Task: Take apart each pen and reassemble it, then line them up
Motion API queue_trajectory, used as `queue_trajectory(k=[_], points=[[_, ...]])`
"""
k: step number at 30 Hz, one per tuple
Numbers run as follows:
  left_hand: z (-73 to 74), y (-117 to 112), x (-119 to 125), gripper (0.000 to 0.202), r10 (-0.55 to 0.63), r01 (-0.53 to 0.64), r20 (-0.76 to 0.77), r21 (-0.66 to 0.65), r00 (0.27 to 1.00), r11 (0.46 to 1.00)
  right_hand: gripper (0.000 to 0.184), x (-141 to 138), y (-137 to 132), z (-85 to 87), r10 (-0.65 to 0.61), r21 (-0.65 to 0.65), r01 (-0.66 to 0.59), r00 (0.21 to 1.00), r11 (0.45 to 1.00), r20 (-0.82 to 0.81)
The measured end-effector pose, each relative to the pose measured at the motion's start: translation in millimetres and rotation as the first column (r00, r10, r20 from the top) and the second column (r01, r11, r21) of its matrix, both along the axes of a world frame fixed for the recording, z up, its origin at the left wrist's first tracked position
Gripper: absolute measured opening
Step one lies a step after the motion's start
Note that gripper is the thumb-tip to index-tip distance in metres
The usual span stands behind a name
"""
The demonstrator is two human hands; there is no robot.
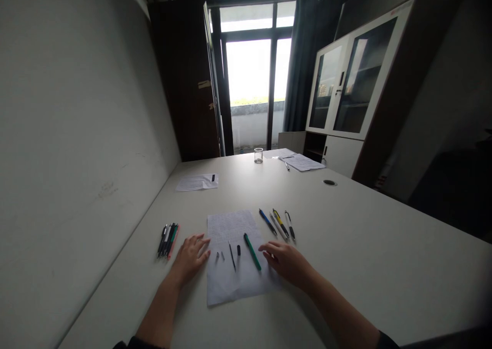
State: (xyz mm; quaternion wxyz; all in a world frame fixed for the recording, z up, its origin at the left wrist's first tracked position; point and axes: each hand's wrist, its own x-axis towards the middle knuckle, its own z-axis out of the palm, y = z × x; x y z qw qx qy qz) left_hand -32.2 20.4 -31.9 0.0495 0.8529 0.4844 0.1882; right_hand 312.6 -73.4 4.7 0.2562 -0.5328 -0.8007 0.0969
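A sheet of paper lies on the table between my hands. On it, from left to right, are two tiny pen parts, a thin dark refill, a short black grip sleeve and a green pen. My left hand rests at the sheet's left edge, fingers spread, holding nothing. Over the right edge, close to the green pen but apart from it, is my right hand, its fingers loosely bent with nothing visible in them.
Several pens lie bundled left of my left hand. More pens lie beyond my right hand. Farther off are a paper sheet, a glass cup, stacked papers and a round cable hole. A wall borders the table's left.
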Motion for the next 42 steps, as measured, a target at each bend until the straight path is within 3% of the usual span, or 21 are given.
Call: queue_trajectory(k=[9,30,37,42], points=[[4.4,-2.3,1.6,0.037,0.001,-0.001,0.000,-0.022,1.000,1.000,0.028,0.3,0.9,-0.6,0.001,0.003,-0.001,1.000,1.000,-0.003],[-4.1,2.1,-1.4,0.039,-0.013,0.013,0.006,-0.011,1.000,1.000,0.024,0.5,2.8,-3.0,0.054,0.058,-0.054,0.998,0.997,0.017],[-9.3,5.1,-3.1,0.038,-0.023,0.023,0.008,0.014,1.000,1.000,0.029,-3.2,6.5,-11.3,0.110,0.121,-0.115,0.993,0.986,0.047],[-10.1,4.2,-3.2,0.039,-0.029,0.029,0.018,0.026,0.999,0.999,0.031,-3.1,5.7,-13.9,0.139,0.095,-0.143,0.989,0.985,0.046]])
